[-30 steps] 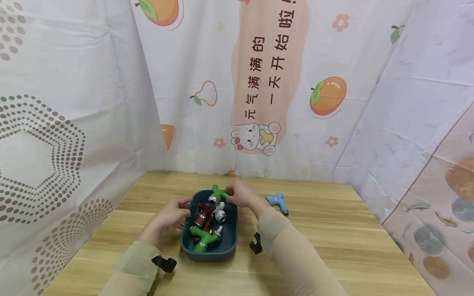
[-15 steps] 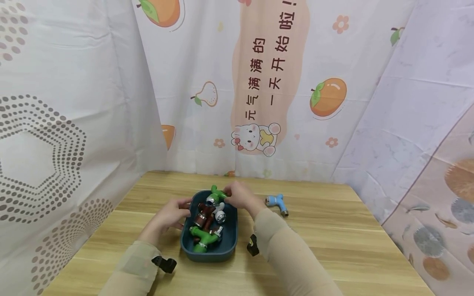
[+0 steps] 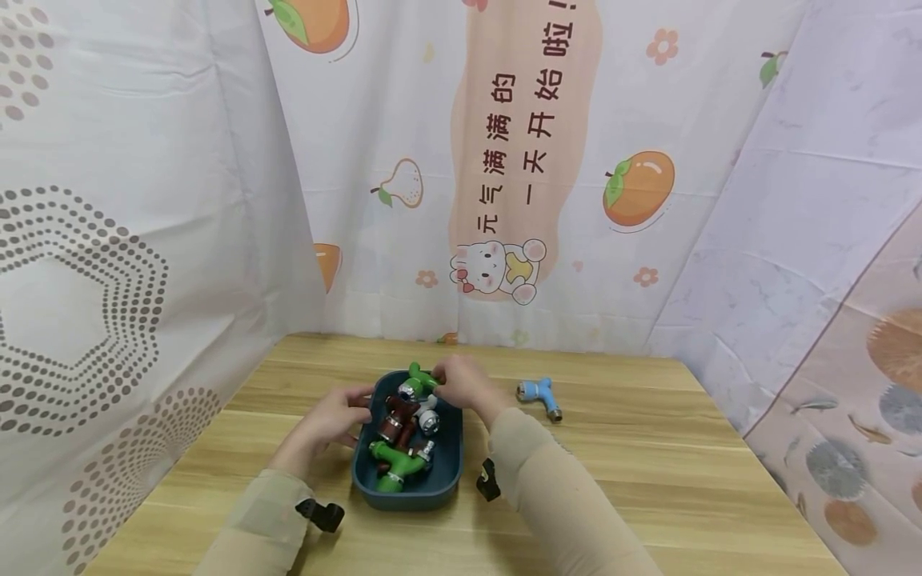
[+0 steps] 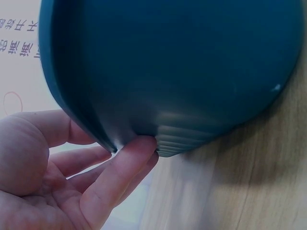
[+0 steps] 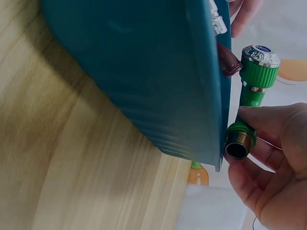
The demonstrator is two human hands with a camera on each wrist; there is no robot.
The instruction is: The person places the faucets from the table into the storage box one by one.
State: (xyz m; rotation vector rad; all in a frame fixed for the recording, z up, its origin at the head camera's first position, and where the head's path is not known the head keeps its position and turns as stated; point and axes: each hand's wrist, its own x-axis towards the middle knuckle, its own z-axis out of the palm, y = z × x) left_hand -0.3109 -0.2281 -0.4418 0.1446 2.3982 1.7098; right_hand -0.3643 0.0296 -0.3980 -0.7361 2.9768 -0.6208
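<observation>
In the head view, a dark teal plastic bin (image 3: 406,500) holds several taps. My right hand (image 3: 464,382) pinches a green tap (image 3: 419,384) over the bin's far end. The right wrist view shows this green tap (image 5: 259,74), with its ribbed collar, chrome end and threaded brass opening, between thumb and fingers beside the rim. My left hand (image 3: 334,416) grips the bin's left wall, and in the left wrist view its fingers (image 4: 129,158) press the ribbed outer side. Inside lie another green tap (image 3: 396,462), dark red taps (image 3: 392,428) and a white tap (image 3: 429,421).
A blue tap (image 3: 540,395) lies on the wooden table (image 3: 648,464), right of the bin. Printed curtains (image 3: 403,264) hang behind the table and at both sides. Black camera mounts (image 3: 322,514) sit at both wrists.
My right hand has shifted slightly left with the green tap, which is now more over the bin. More of the blue tap shows. My left hand and the bin have stayed put.
</observation>
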